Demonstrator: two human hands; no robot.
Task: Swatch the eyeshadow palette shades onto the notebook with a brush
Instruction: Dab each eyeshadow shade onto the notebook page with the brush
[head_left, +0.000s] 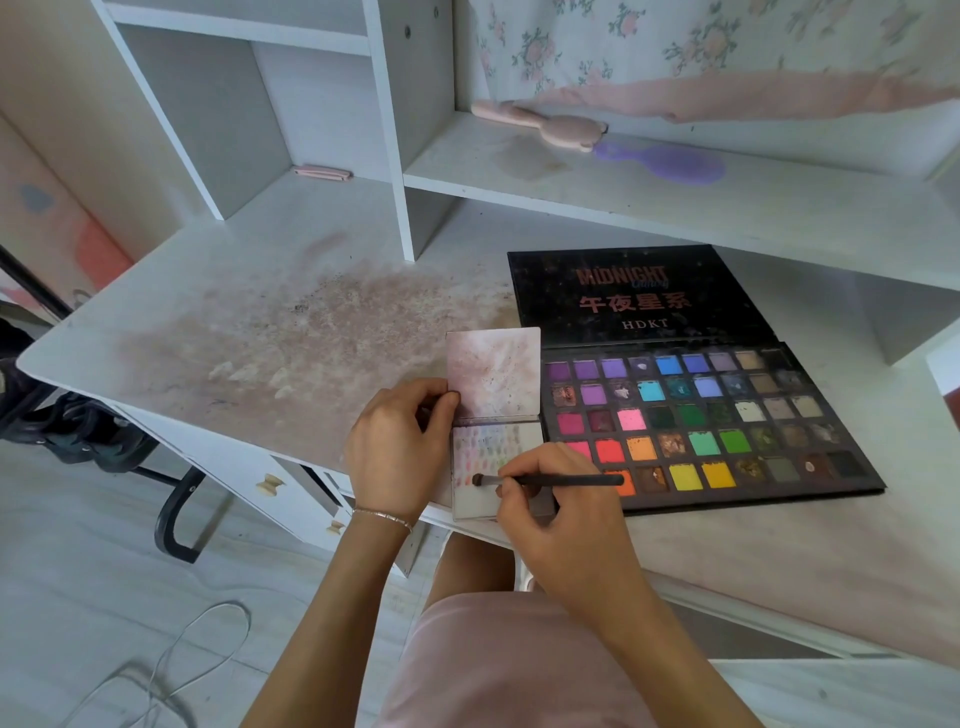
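— Head view: a small notebook (493, 415) lying open at the near edge of a white desk (249, 332), pressed right up against the left side of a big eyeshadow palette (701, 415).

— And the hands?

— Left hand (400, 452) pinching the notebook's left edge, thumb on top by the fold, other fingers curled beside it. Right hand (561, 519) closed around a thin black brush (550, 480), gripped like a pencil.

— Where on the brush?

— About the middle. Fingers wrapped over the handle, dark tip poking out to the left past the fingertips, back end sticking out to the right over an orange pan.

— Tip touching anything?

— Down on the lower page, just under rows of little pale colour smudges. Touching or just above, hard to say.

— Upper page?

— Dusty pink, speckled, standing up a bit from the fold.

— Palette open?

— Yes, black lid flat behind, rows of purple, blue, green, pink, red and yellow squares in front.

— Anything else?

— A pink brush (545, 127) and a purple hairbrush (670, 161) up on the shelf. A thin bracelet (382, 517) on the left wrist.
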